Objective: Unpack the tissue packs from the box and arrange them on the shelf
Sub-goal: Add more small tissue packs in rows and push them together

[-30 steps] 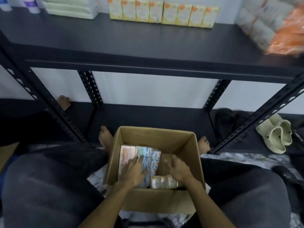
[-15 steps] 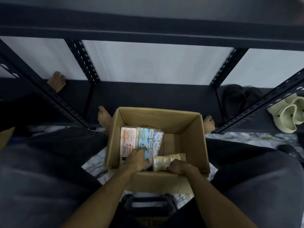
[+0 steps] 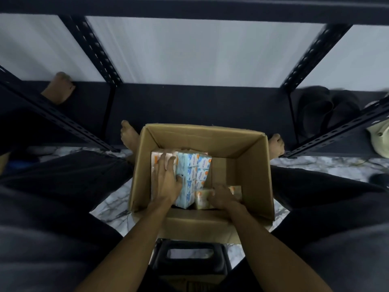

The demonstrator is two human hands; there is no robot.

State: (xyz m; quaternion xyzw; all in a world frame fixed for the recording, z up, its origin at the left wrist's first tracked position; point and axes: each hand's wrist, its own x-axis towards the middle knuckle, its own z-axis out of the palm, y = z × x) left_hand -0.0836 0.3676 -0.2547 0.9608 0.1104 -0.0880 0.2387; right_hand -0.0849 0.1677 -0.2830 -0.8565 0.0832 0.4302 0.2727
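An open cardboard box [image 3: 252, 165] stands on the floor between my knees. Inside on the left are upright tissue packs, blue-and-white ones [image 3: 195, 171] beside pale orange ones. My left hand [image 3: 166, 180] lies over the tops of these packs with fingers stretched forward and the thumb against the blue pack. At the box's near side lies a small yellowish tissue pack [image 3: 201, 199]; my right hand [image 3: 223, 199] grips it with curled fingers. The black shelf [image 3: 189, 102] runs across just behind the box.
Black perforated shelf posts [image 3: 94, 49] rise left and right. Dark slippers [image 3: 328, 110] and a pale clog [image 3: 381, 135] sit on the low shelf at right. My bare feet [image 3: 128, 135] flank the box. A black stool [image 3: 189, 258] is under me on the marble floor.
The view has tilted down, so the upper shelf with its packs has left the frame. My left hand slid forward over the packs; my right hand closed on the small yellowish pack.
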